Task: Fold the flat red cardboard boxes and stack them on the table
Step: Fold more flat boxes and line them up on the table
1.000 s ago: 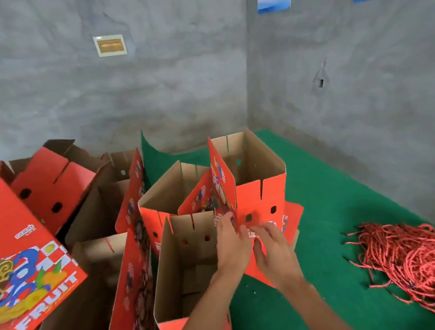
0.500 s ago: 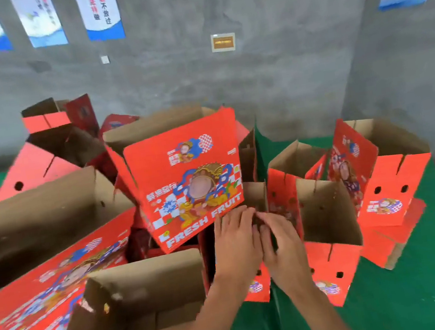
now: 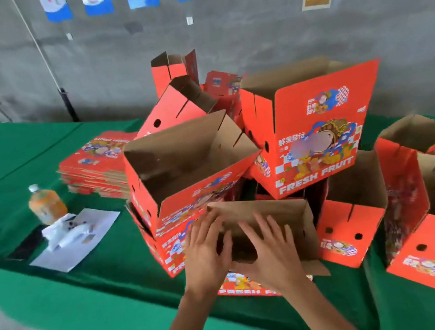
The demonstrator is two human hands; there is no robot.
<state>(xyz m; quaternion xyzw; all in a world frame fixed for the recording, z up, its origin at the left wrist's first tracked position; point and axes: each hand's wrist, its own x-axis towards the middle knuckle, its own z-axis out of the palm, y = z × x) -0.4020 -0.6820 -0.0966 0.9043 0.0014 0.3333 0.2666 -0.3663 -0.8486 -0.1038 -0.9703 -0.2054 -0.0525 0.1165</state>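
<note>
Red printed cardboard filled the head view: a heap of folded, open-topped red cardboard boxes [image 3: 236, 147] stood piled and tilted on the green cloth-covered table [image 3: 24, 155], with more folded ones [image 3: 419, 189] at the right. Both hands lay with fingers spread and fairly straight on the nearest open box [image 3: 272, 227] at the table's front edge, the left hand [image 3: 206, 255] on its left rim, the right hand [image 3: 271, 253] just beside it at the opening; neither plainly curled round anything. Much folding looked done, I judged, yet a stack of flat red cardboard blanks [image 3: 97, 166] waited behind a bottle of orange drink [image 3: 46, 205] and white paper sheet [image 3: 77, 241], so work remained, and the heap hardly looked neatly stacked.
</note>
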